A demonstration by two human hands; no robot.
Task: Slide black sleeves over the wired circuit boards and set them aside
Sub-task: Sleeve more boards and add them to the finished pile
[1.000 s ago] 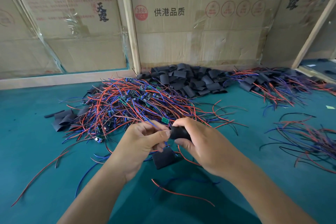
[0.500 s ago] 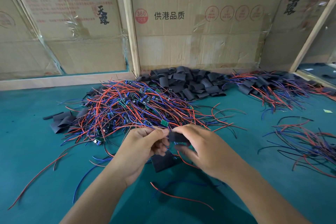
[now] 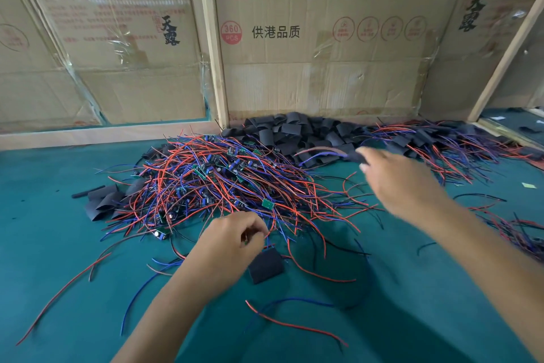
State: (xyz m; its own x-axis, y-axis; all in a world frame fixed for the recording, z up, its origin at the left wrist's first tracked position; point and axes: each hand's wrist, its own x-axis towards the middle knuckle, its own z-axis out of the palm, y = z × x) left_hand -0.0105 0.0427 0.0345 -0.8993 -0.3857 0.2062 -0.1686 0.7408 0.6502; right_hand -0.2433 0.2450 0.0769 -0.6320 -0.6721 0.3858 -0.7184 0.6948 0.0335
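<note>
Nearest to the camera, a loose red wire (image 3: 294, 324) and a blue wire (image 3: 297, 301) lie on the green tabletop (image 3: 59, 245), in front of a single black sleeve (image 3: 266, 265). The left hand (image 3: 232, 242) is just left of this sleeve, touching its corner; its fingers are curled, but I cannot tell if the grip has hold of something.

Behind the sleeve is the big wire pile (image 3: 212, 183), red and blue, with small green boards (image 3: 267, 204) in it. A few flat sleeves (image 3: 103, 200) lie at the left edge of the pile.

The right hand (image 3: 403, 183) is blurred, raised right of and beyond the single sleeve. Its grip is closed on a sleeved board (image 3: 357, 156) whose wires trail to the left.

Farther back, a sleeve heap (image 3: 294, 133) lies against the cardboard wall (image 3: 323, 68), and the finished pile (image 3: 441, 141) lies right of this heap.
</note>
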